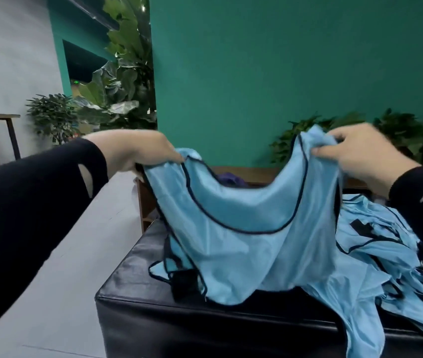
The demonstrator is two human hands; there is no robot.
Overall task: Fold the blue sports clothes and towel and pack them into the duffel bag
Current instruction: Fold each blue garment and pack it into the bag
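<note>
The blue vest (244, 236) hangs between two raised hands above a black padded bench (138, 303), its hem trailing onto the bench top. The left hand (138, 151) has its fingers curled round one shoulder strap; the right hand (360, 156) pinches the other strap, bunched between thumb and fingers. More blue garments (391, 244) lie in a loose heap on the bench at the right, touching the vest's lower edge. No duffel bag can be picked out for certain — something dark purple (231, 179) shows behind the neckline, too hidden to name. The fabric looks thin, light and limp, probably slick, so it will likely slump and slide rather than hold a crease. The dark-piped straps and side seams seem the surest places to grip — the piping gives a firmer edge for laying it flat and folding.
</note>
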